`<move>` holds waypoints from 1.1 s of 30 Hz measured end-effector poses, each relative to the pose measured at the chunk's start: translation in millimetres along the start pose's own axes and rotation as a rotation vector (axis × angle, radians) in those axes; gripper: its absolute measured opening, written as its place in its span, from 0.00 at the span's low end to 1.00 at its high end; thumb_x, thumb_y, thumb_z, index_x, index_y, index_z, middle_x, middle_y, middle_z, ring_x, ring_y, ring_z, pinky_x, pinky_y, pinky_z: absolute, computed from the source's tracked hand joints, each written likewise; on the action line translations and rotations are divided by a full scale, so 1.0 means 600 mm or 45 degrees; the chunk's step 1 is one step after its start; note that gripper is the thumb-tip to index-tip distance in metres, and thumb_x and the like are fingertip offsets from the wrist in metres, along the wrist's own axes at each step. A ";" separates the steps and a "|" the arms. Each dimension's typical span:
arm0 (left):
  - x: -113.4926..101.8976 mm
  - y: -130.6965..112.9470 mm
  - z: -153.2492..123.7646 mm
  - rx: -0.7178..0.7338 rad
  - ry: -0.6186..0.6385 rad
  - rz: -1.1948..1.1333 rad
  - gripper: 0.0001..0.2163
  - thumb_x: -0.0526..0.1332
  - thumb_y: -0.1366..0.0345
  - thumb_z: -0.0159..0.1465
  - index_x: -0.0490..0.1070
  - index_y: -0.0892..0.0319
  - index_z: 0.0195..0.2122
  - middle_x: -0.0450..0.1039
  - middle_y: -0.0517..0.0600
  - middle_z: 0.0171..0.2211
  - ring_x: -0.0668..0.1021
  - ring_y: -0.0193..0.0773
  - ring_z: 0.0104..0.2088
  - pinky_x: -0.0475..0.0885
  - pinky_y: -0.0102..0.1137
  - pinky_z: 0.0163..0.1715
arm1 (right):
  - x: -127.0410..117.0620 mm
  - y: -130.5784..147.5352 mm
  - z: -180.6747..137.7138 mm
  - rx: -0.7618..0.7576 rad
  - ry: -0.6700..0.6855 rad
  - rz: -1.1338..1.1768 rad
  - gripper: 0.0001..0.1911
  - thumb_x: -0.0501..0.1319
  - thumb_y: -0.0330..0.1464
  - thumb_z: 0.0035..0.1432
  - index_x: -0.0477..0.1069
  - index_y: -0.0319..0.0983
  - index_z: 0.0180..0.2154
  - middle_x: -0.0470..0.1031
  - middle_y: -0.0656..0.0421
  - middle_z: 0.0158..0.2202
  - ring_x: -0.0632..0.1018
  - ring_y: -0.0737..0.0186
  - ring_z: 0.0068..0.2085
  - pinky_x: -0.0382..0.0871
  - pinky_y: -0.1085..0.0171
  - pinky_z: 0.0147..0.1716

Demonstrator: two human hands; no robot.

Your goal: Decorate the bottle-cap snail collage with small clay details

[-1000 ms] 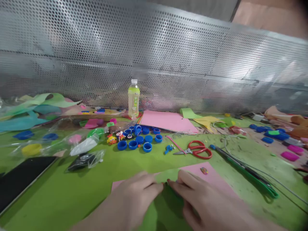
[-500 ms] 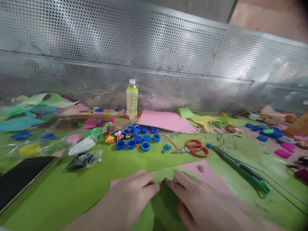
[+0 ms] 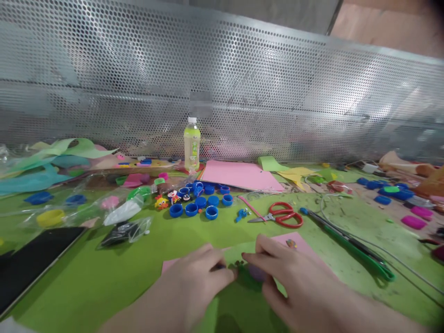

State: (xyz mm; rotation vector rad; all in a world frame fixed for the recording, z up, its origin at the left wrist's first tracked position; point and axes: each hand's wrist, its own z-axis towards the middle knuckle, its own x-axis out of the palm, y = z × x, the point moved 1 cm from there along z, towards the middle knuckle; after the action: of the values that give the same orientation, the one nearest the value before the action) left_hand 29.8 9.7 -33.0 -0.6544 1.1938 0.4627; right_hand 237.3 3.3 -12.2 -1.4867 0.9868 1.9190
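My left hand [image 3: 196, 282] is curled low over a light green sheet [image 3: 239, 249], its thumb and fingers drawn together. What lies inside its grip is mostly hidden. At its thumb tip is a small darker green piece [image 3: 250, 280] with tiny dark dots on top; its kind is unclear. My right hand [image 3: 294, 280] is just to the right, index finger stretched out and thumb apart. A purple lump [image 3: 256, 273] shows beneath its fingers. Pink paper [image 3: 303, 247] sticks out from under the green sheet, with a small multicoloured bit [image 3: 291, 243] on it.
Red-handled scissors [image 3: 286, 215], a pink strip [image 3: 250, 207] and blue caps [image 3: 211, 212] lie beyond my hands. A green-handled tool [image 3: 357, 249] and cable are at right. A phone [image 3: 41, 259] and bagged clay [image 3: 123, 231] are at left. A drink bottle [image 3: 192, 145] stands behind.
My right hand has lifted slightly and its fingers have parted from my left hand's fingertips. The purple lump and dark dots now show between the hands.
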 end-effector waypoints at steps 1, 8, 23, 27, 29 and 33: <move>0.000 0.000 0.000 -0.001 0.001 0.011 0.21 0.54 0.81 0.57 0.75 0.51 0.45 0.73 0.47 0.36 0.75 0.38 0.36 0.69 0.26 0.32 | -0.002 -0.002 0.000 -0.013 -0.028 0.011 0.13 0.54 0.24 0.55 0.72 0.43 0.36 0.67 0.60 0.33 0.70 0.61 0.30 0.57 0.61 0.29; -0.004 -0.005 0.003 -0.070 0.009 0.059 0.12 0.61 0.71 0.65 0.76 0.46 0.45 0.71 0.45 0.35 0.76 0.37 0.37 0.68 0.25 0.34 | -0.007 -0.009 0.006 -0.145 -0.048 0.007 0.09 0.55 0.23 0.54 0.70 0.39 0.27 0.65 0.60 0.31 0.66 0.65 0.29 0.55 0.63 0.27; 0.009 0.003 0.005 -0.025 -0.015 0.053 0.15 0.58 0.76 0.63 0.76 0.50 0.44 0.68 0.46 0.34 0.74 0.36 0.35 0.66 0.25 0.32 | -0.008 -0.013 0.011 -0.165 -0.024 0.050 0.09 0.55 0.22 0.54 0.72 0.38 0.28 0.63 0.61 0.32 0.66 0.66 0.29 0.56 0.64 0.28; 0.011 0.004 0.002 -0.059 -0.008 0.044 0.14 0.58 0.74 0.64 0.76 0.50 0.44 0.69 0.46 0.34 0.75 0.36 0.36 0.66 0.25 0.32 | -0.006 -0.016 0.012 -0.146 -0.038 0.097 0.10 0.54 0.23 0.56 0.73 0.38 0.32 0.63 0.59 0.34 0.67 0.66 0.29 0.58 0.64 0.28; 0.010 0.003 0.002 -0.050 0.000 0.046 0.14 0.58 0.75 0.64 0.76 0.49 0.45 0.69 0.46 0.34 0.75 0.37 0.36 0.66 0.25 0.33 | -0.007 -0.015 0.011 -0.154 -0.031 0.072 0.11 0.54 0.22 0.56 0.73 0.39 0.33 0.64 0.59 0.34 0.67 0.66 0.30 0.58 0.64 0.28; 0.005 0.000 0.004 -0.040 -0.018 0.034 0.13 0.58 0.74 0.64 0.76 0.49 0.43 0.70 0.45 0.35 0.74 0.37 0.37 0.66 0.25 0.33 | -0.008 -0.008 0.005 -0.209 0.031 -0.034 0.10 0.54 0.22 0.54 0.72 0.40 0.32 0.66 0.60 0.34 0.68 0.63 0.32 0.58 0.62 0.31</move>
State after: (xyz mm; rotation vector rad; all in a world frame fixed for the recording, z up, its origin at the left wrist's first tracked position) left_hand 32.5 11.5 -35.0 -0.6618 1.1849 0.5089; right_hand 240.5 9.0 -8.1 -1.6096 0.8319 2.0079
